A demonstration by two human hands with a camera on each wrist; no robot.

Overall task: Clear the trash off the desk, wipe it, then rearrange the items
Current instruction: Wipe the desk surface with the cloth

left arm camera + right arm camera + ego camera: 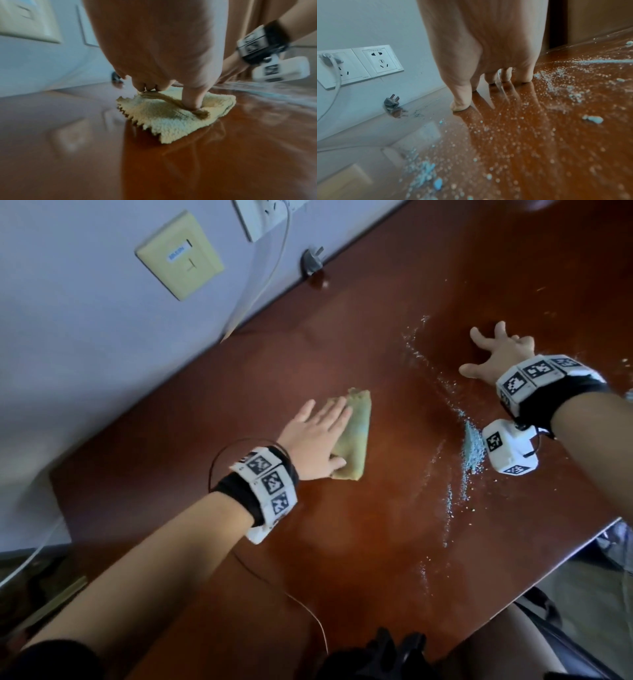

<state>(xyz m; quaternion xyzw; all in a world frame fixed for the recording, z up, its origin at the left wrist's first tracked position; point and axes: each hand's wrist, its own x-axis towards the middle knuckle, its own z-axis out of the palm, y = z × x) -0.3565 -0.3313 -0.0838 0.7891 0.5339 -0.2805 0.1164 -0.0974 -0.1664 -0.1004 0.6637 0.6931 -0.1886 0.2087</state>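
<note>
— Which step is in hand?
— Wiping: the folded yellow terry cloth (352,436) is pressed flat on the glossy red-brown wooden tabletop (342,542) by the left hand (313,441), fingers straight.
— And next?
— The cloth should be swept toward the blue powder pile (474,446) beside it; the right hand (496,354) is braced, splayed, holding nothing.

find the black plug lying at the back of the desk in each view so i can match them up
Head: the black plug sits top centre, where the desk meets the wall.
Left wrist: a small dark blur left of the left hand, at the wall's foot.
Right wrist: lower left, prongs up, below the wall sockets.
Shared landmark: the line where desk meets wall.
</note>
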